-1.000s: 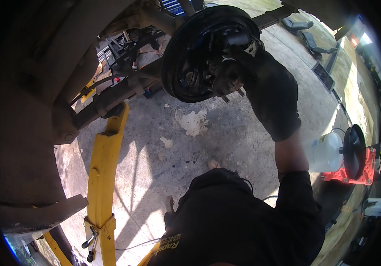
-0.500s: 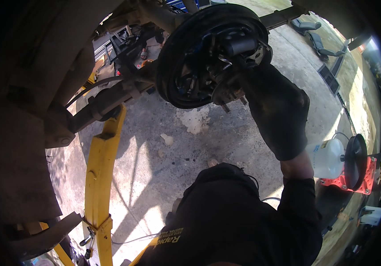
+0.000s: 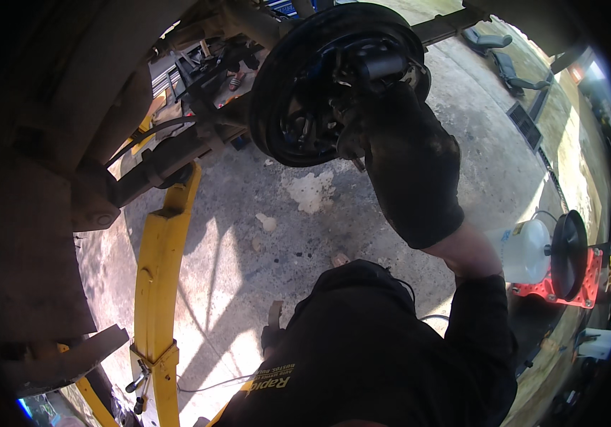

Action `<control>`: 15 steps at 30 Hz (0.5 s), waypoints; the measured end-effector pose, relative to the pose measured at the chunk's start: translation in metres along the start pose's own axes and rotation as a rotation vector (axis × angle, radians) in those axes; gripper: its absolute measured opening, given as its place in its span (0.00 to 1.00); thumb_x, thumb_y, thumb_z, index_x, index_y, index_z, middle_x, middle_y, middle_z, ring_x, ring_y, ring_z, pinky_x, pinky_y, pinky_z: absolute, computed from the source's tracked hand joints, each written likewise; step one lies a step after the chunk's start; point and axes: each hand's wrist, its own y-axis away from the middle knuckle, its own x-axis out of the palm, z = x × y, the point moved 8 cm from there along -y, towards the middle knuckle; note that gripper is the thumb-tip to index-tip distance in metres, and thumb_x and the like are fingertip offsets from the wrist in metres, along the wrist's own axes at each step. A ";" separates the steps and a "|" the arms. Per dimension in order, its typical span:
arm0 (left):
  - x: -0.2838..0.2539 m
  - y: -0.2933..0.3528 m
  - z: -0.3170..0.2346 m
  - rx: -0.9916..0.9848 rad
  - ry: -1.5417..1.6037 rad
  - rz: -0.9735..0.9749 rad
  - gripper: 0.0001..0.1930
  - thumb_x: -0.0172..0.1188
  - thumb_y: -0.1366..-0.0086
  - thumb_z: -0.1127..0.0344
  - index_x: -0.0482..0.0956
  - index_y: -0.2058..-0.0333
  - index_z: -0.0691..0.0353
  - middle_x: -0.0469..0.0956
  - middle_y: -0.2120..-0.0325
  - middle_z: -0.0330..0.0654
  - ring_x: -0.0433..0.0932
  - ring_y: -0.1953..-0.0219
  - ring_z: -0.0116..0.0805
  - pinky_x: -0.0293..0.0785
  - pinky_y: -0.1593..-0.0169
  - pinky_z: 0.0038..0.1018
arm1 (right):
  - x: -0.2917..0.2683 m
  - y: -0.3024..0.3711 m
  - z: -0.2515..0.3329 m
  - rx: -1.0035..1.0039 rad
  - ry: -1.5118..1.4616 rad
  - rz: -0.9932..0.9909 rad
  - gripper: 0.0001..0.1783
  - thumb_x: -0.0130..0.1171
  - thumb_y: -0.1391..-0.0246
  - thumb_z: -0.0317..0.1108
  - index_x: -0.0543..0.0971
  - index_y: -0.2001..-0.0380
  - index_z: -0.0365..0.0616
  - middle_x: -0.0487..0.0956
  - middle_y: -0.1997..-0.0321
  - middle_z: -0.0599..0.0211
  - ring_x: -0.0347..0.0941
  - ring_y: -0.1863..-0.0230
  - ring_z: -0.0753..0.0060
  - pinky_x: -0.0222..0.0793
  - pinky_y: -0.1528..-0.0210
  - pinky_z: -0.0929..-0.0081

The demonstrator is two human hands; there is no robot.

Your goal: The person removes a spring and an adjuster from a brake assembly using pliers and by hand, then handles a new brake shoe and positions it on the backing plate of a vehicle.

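Observation:
A black drum-brake assembly (image 3: 266, 107) hangs at the top middle on the axle, its round rim tilted and its inner parts exposed. My right hand (image 3: 415, 167), in a black glove, reaches into its right side, fingers curled around the hub area below a dark cylinder (image 3: 382, 65). What those fingertips grip is hidden by the glove and shadow. Beside my dark-clothed torso, a small part of my left hand (image 3: 271, 333) shows low down; its fingers cannot be made out. A flat grey-brown piece (image 3: 275, 313) sticks up next to it.
A yellow steel post (image 3: 157, 285) stands at the left by the dark axle (image 3: 156, 167). At the right, a translucent container (image 3: 526, 252) and black disc (image 3: 569, 255) sit by a red perforated stand (image 3: 590, 281). Car seats (image 3: 508, 71) lie at the far right.
My right hand has moved left and slightly up, deeper over the hub, covering studs that showed before. The flat grey-brown piece beside my torso has come into view.

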 end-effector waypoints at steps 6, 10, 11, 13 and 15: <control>0.002 -0.007 0.000 0.023 0.001 0.022 0.31 0.71 0.45 0.47 0.76 0.49 0.64 0.81 0.55 0.60 0.80 0.48 0.57 0.77 0.48 0.46 | -0.015 -0.019 0.017 -0.237 0.067 0.033 0.20 0.68 0.51 0.29 0.82 0.52 0.47 0.81 0.60 0.61 0.82 0.68 0.63 0.79 0.69 0.68; 0.002 -0.012 -0.001 0.047 -0.009 0.023 0.32 0.71 0.45 0.47 0.76 0.49 0.64 0.81 0.54 0.60 0.80 0.47 0.57 0.77 0.47 0.46 | -0.015 -0.049 0.020 -0.416 0.259 0.168 0.18 0.68 0.50 0.29 0.82 0.53 0.44 0.82 0.62 0.60 0.82 0.67 0.63 0.79 0.66 0.65; 0.001 -0.014 -0.003 0.055 -0.013 0.028 0.32 0.71 0.45 0.47 0.76 0.49 0.64 0.81 0.54 0.60 0.80 0.47 0.57 0.77 0.47 0.46 | -0.018 -0.060 0.022 -0.499 0.274 0.168 0.16 0.66 0.50 0.29 0.82 0.55 0.42 0.82 0.64 0.59 0.82 0.67 0.62 0.78 0.66 0.66; 0.001 -0.015 -0.003 0.064 -0.014 0.031 0.33 0.71 0.45 0.47 0.76 0.48 0.64 0.81 0.53 0.60 0.80 0.47 0.57 0.77 0.47 0.46 | -0.022 -0.083 0.026 -0.676 0.294 0.165 0.13 0.64 0.48 0.30 0.83 0.58 0.40 0.82 0.67 0.59 0.82 0.69 0.61 0.78 0.68 0.67; 0.003 -0.019 -0.003 0.070 -0.019 0.037 0.33 0.71 0.45 0.47 0.76 0.48 0.64 0.81 0.53 0.61 0.80 0.46 0.57 0.77 0.46 0.46 | -0.022 -0.101 0.027 -0.853 0.314 0.162 0.12 0.61 0.47 0.30 0.84 0.61 0.37 0.81 0.71 0.58 0.81 0.71 0.60 0.77 0.69 0.67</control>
